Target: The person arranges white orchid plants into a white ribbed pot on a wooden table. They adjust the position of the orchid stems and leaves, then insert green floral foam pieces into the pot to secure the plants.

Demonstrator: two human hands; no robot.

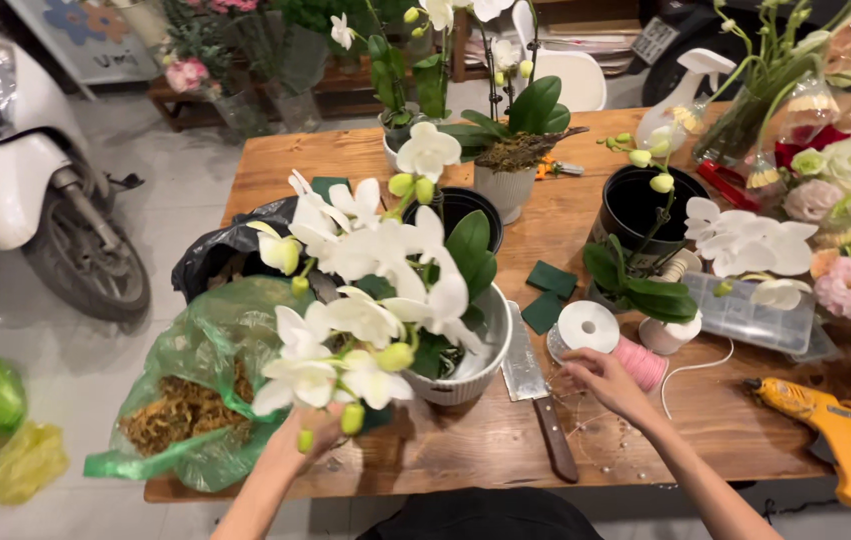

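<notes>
One white orchid stem [365,300] held by the left hand [307,432]; right hand [600,378] pinches thin wire beside two spools.

Only bare patch on the surface [705,430] is front right, between the knife [537,400] and the yellow glue gun [830,430]; the white bowl [470,375], green moss bag [195,400] and orchid blooms [365,300] block the left
</notes>
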